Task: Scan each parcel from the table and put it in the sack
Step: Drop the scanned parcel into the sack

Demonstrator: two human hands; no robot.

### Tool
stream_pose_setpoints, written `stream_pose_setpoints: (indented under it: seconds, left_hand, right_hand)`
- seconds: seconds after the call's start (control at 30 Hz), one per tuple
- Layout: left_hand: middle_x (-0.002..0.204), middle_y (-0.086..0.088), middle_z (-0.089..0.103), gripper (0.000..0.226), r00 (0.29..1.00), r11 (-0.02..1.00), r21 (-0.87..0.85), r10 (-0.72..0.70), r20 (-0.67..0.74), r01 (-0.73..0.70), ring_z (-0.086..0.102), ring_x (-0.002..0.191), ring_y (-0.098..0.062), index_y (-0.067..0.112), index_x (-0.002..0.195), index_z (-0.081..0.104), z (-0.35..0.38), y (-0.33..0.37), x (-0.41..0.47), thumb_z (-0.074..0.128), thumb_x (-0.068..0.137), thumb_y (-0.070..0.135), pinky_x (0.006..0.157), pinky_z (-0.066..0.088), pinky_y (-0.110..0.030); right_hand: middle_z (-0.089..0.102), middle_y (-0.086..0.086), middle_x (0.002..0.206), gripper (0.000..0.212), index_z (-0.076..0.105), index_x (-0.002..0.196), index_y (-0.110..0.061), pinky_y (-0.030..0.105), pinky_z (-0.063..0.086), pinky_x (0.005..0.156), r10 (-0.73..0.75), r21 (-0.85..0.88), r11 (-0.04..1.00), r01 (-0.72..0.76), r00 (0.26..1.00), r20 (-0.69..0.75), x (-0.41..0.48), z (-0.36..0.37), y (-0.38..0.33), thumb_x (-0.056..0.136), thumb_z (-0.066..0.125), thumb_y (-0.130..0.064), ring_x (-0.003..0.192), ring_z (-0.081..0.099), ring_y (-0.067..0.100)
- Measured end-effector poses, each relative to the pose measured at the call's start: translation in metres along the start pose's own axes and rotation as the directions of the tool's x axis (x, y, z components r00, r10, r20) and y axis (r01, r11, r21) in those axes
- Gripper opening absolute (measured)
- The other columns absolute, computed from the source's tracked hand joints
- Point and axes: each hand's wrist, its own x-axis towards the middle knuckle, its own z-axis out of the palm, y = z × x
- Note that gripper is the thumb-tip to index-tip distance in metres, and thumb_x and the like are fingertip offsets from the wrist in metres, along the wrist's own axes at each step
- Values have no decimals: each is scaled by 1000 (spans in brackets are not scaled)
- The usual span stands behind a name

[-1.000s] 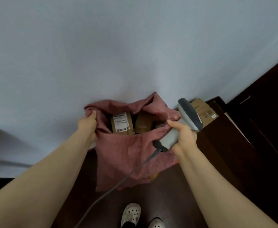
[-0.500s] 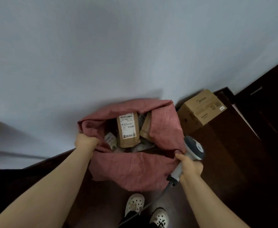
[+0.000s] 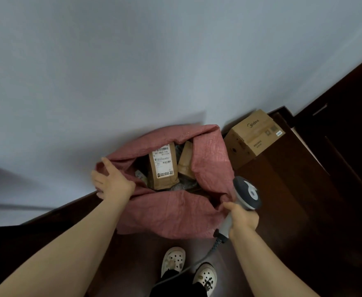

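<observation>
Labelled parcel [image 3: 163,166] lengthwise in sack [image 3: 171,213], barcode end toward wall [image 3: 133,61], left grip [image 3: 111,183] splayed on rim, right grip [image 3: 243,218] clasping scanner [image 3: 247,192]

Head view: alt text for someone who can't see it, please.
A person's left hand touches the rim of an open pink sack with brown parcels inside. The right hand grips a corded scanner beside the sack; a cardboard box stands nearby.

Cardboard box [image 3: 253,137]: "Midea". Parcel label [image 3: 162,160]: "P802 170".
</observation>
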Motion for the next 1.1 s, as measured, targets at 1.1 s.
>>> stream_pose_setpoints:
  seconds: [1.1]
  left_hand:
    - [140, -8, 46, 49, 987, 946, 280, 146, 73, -161, 37, 133, -30, 19, 141, 43, -235, -345, -283, 49, 93, 22, 116, 10, -56]
  right_hand:
    - [62, 10, 45, 15, 62, 80, -3, 22, 46, 34, 15, -175, 954, 242, 547, 837, -355, -139, 255, 81, 66, 12, 31, 55, 14]
